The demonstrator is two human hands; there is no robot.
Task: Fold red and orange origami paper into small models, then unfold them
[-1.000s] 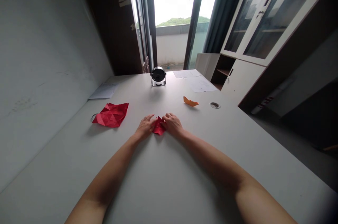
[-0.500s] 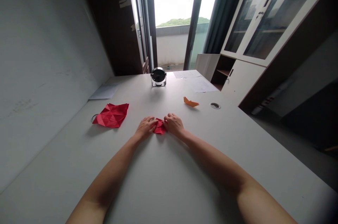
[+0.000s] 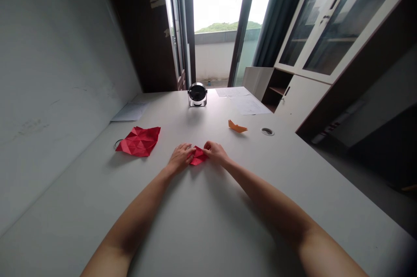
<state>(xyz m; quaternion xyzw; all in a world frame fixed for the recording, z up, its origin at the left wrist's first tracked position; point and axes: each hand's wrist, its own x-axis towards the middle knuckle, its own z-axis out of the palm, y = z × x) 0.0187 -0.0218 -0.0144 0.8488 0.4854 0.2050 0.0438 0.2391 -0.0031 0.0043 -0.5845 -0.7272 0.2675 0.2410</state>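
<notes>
Between my two hands, on the white table, is a small folded piece of red paper. My left hand grips its left side, with the thumb and fingers at the paper's edge. At the upper right corner of the paper, my right hand pinches the edge with curled fingers. Some of the paper is covered by the fingertips. Further left lies a larger red sheet full of crease lines, partly raised off the table. An orange folded paper boat sits beyond my right hand.
A round black and silver device stands at the table's far end. White papers lie at the far right, and another sheet by the left wall. A round cable hole is at the right edge. A cabinet door hangs open behind.
My right hand has shifted slightly, its fingers more tightly curled at the paper's corner. More of the small red paper's right side shows. The whole view has moved a little.
</notes>
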